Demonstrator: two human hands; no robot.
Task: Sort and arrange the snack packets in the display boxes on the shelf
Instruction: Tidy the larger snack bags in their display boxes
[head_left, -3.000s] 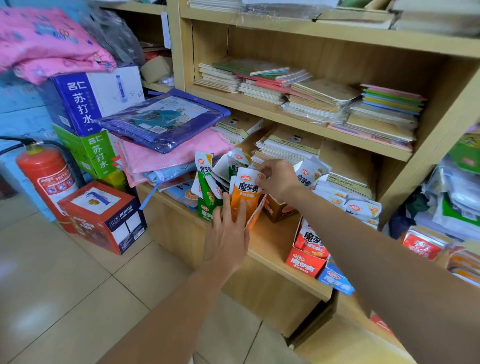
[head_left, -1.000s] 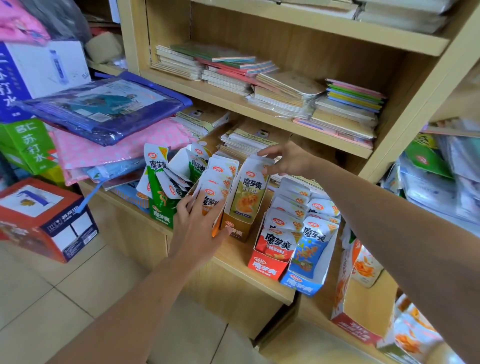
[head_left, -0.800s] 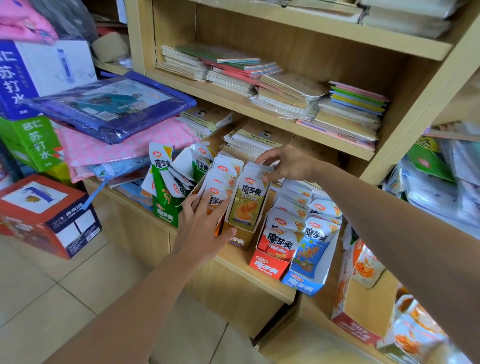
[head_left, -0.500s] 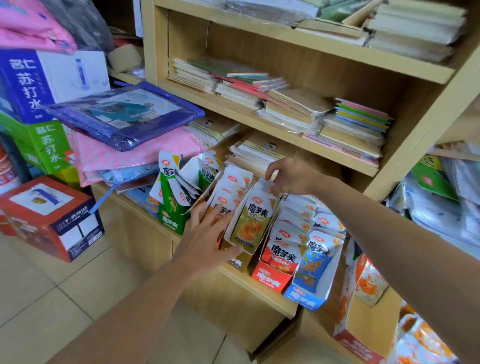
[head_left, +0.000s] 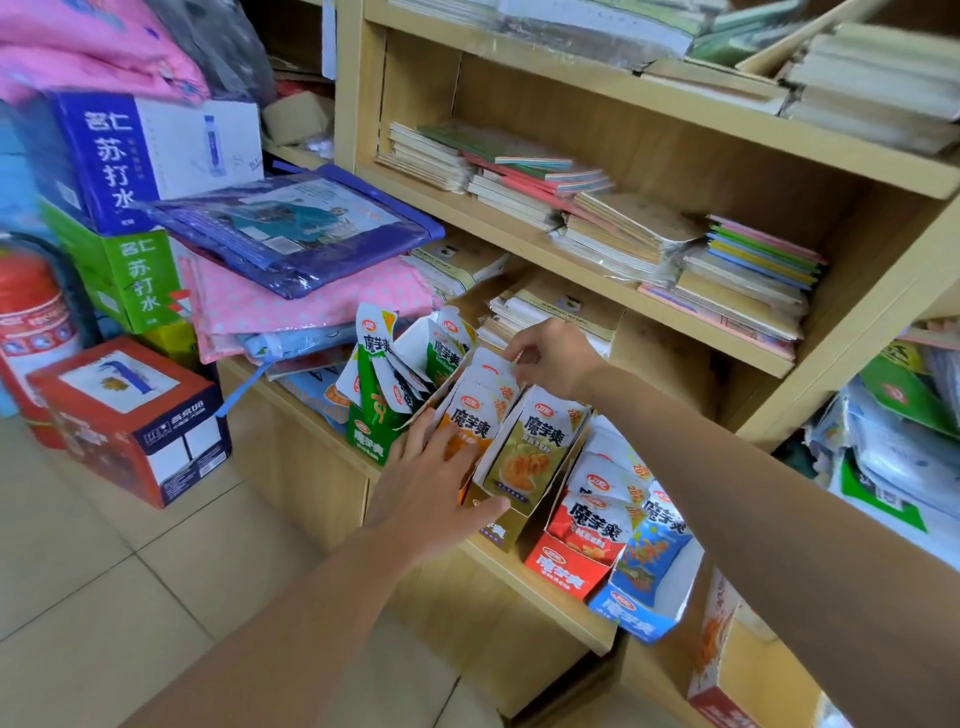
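Note:
Several display boxes of snack packets stand in a row on the low wooden shelf: a green box, an orange box, an olive-gold box, a red box and a blue box. My left hand lies with straight fingers against the front of the orange box, thumb on the olive-gold box's front. My right hand reaches over the back and pinches the top edges of the white-topped orange packets.
Stacks of notebooks fill the shelf above. Folded pink and purple plastic packs lie left of the boxes. Cartons and a red fire extinguisher stand on the tiled floor at left. More snack boxes sit low right.
My right hand moved left from the olive-gold box's packets to the orange box's packets. My left hand stays on the orange box's front, its thumb now on the olive-gold box.

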